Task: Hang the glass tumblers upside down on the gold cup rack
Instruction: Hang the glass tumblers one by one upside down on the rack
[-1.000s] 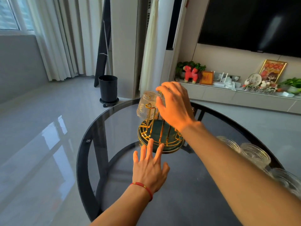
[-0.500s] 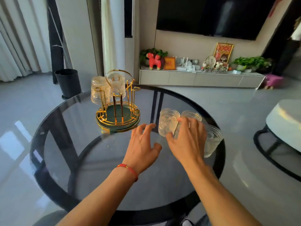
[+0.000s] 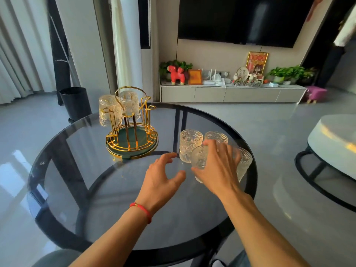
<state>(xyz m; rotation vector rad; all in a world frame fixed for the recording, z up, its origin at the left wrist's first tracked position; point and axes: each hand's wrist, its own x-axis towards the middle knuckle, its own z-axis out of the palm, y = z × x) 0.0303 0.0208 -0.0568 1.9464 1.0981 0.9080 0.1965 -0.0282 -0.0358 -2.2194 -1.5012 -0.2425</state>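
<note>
The gold cup rack (image 3: 133, 140) stands on a green round base at the back left of the round glass table (image 3: 107, 189). Two embossed glass tumblers (image 3: 108, 110) hang upside down on its left pegs; the right pegs are bare. Several more tumblers stand upright in a cluster at the table's right side, one at the back left (image 3: 189, 144). My right hand (image 3: 217, 168) is wrapped around the nearest tumbler (image 3: 200, 159) in that cluster. My left hand (image 3: 162, 176) hovers beside it, fingers spread, holding nothing.
A black bin (image 3: 76, 103) stands on the floor behind the table. A low TV cabinet (image 3: 231, 93) with ornaments and plants runs along the back wall. A round white table (image 3: 335, 141) sits to the right.
My right hand left the rack, where it hung a tumbler, moved to the cluster on the right and closed around one tumbler. My left hand followed toward the cluster.
</note>
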